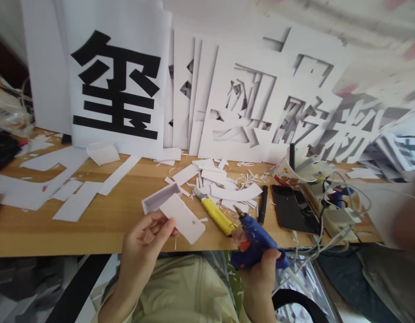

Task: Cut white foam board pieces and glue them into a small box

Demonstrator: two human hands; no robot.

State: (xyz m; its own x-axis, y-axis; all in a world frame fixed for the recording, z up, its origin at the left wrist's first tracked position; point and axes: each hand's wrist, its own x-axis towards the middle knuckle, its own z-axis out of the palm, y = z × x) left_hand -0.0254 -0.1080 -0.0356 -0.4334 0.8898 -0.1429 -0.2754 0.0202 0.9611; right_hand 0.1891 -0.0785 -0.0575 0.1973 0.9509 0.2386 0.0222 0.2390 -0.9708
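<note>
Between thumb and fingers, my left hand (148, 244) pinches a small white foam-board piece (185, 220), tilted above the front of the desk. Right behind it is an open-sided white board shape (153, 199), partly covered by the piece; whether the two are joined I cannot tell. My right hand (259, 271) is wrapped round a blue glue gun (257, 235), its fingers at the orange trigger and its nozzle aimed up and left. A yellow utility knife (216, 213) lies on the desk between my hands.
White offcuts (224, 179) litter the wooden desk (102, 235). Cut character boards (241, 107) and a printed sheet (120, 85) lean behind. At right are a black marker (263, 205), a phone (293, 208), a paper cup (284, 172) and tangled cables (342, 215). Another person's blurred hand (409, 220) shows at far right.
</note>
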